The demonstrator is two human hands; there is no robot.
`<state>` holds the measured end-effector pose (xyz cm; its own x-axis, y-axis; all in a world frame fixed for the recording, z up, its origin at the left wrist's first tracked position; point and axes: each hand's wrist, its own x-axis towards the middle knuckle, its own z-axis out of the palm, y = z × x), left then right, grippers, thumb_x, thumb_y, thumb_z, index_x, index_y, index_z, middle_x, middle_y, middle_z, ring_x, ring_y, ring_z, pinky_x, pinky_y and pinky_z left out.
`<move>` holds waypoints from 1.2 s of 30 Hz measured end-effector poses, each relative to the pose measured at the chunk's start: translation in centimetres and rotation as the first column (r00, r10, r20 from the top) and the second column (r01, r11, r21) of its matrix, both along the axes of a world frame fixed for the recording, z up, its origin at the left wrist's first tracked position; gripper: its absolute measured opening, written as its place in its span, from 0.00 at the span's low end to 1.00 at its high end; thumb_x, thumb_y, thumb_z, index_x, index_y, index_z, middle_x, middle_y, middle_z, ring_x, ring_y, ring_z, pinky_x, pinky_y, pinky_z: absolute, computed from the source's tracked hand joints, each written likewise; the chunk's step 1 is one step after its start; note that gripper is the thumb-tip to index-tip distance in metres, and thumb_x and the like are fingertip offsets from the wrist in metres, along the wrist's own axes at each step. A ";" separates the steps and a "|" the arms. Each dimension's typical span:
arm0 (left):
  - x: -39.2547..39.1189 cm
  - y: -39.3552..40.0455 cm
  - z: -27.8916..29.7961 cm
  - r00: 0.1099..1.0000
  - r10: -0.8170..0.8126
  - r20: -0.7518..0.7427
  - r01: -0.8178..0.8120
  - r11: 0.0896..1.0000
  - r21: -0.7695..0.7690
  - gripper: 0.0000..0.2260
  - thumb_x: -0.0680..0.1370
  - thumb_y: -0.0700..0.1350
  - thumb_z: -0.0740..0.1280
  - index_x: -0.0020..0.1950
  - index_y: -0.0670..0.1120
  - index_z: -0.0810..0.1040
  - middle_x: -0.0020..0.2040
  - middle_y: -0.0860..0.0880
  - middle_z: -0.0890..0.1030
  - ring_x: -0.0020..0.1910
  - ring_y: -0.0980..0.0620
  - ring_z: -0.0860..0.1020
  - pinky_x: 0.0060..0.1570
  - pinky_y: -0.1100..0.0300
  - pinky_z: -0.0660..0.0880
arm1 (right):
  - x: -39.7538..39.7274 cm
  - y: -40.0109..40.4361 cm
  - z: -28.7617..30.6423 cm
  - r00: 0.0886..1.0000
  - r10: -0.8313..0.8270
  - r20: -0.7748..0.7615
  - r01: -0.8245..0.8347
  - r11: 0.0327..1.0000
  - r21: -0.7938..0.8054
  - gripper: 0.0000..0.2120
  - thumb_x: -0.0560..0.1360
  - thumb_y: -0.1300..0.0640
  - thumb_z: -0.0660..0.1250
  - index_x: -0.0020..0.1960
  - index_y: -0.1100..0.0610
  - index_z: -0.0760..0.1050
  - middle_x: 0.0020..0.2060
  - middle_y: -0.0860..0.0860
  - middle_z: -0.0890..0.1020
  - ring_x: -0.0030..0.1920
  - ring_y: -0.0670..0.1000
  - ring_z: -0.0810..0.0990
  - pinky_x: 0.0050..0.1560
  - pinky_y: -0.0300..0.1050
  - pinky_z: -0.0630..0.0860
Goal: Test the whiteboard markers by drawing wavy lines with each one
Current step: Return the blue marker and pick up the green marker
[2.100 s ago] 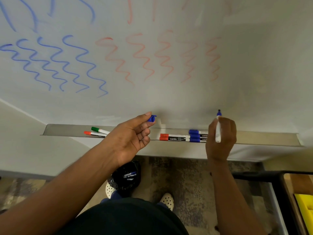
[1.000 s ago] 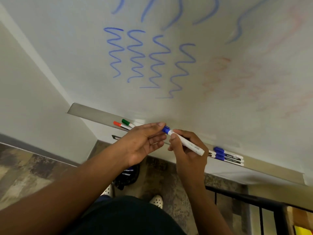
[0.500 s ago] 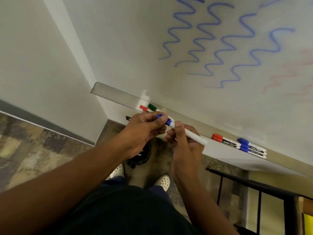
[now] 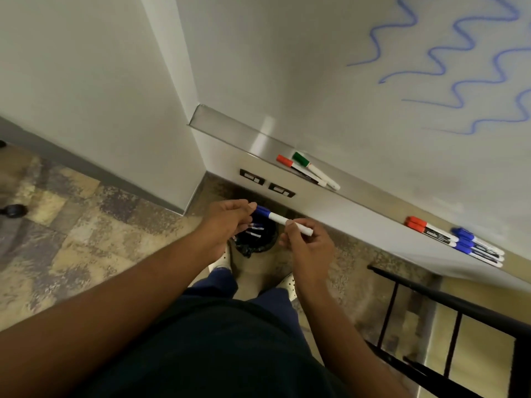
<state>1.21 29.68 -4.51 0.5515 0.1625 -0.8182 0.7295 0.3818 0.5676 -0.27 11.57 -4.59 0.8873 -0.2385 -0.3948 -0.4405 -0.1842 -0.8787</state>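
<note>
Both forearms bare, no sleeves visible anywhere along them. No rings, watch or bands on left hand [image 4: 227,222] or right hand [image 4: 309,248]. Dark top [image 4: 207,349], near-black, plain, no print or logo visible. Blue trousers [image 4: 275,300] showing below its hem. White perforated clog-style shoes [image 4: 290,282], vent holes across the toe; the left one is mostly hidden behind the left arm.
</note>
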 end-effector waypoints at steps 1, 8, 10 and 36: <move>-0.3 0.6 -0.4 1.000 0.001 -0.018 0.000 1.000 0.017 0.14 0.77 0.44 0.75 0.62 0.45 0.82 0.56 0.45 0.85 0.56 0.49 0.84 0.55 0.56 0.81 | -0.1 -0.1 -1.3 1.000 0.024 -0.019 -0.025 0.998 -0.054 0.03 0.79 0.58 0.73 0.52 0.55 0.84 0.42 0.52 0.87 0.40 0.50 0.87 0.42 0.43 0.85; -2.8 4.5 -0.3 0.999 0.037 -0.040 -0.035 0.999 0.036 0.10 0.80 0.39 0.71 0.62 0.43 0.81 0.56 0.42 0.85 0.54 0.46 0.84 0.53 0.55 0.82 | 1.5 0.0 -11.2 0.957 0.141 -0.252 -0.204 0.949 -0.242 0.04 0.79 0.55 0.72 0.53 0.54 0.84 0.42 0.52 0.86 0.40 0.50 0.84 0.35 0.36 0.77; -3.6 5.7 -0.3 0.998 0.030 -0.055 -0.027 0.998 0.058 0.09 0.80 0.39 0.70 0.61 0.44 0.81 0.56 0.42 0.85 0.55 0.44 0.84 0.52 0.56 0.82 | 2.5 -0.3 -14.7 0.919 0.152 -0.362 -0.237 0.950 -0.203 0.09 0.79 0.52 0.73 0.55 0.55 0.84 0.43 0.53 0.87 0.42 0.54 0.86 0.41 0.49 0.84; -0.2 2.1 2.7 0.991 -0.076 0.109 0.093 0.982 -0.167 0.08 0.81 0.41 0.68 0.60 0.44 0.82 0.51 0.43 0.86 0.49 0.48 0.85 0.48 0.56 0.81 | 13.5 -5.3 -2.9 0.784 0.617 -0.069 -0.405 0.423 -0.810 0.18 0.84 0.64 0.61 0.72 0.61 0.76 0.67 0.61 0.81 0.67 0.64 0.76 0.68 0.54 0.73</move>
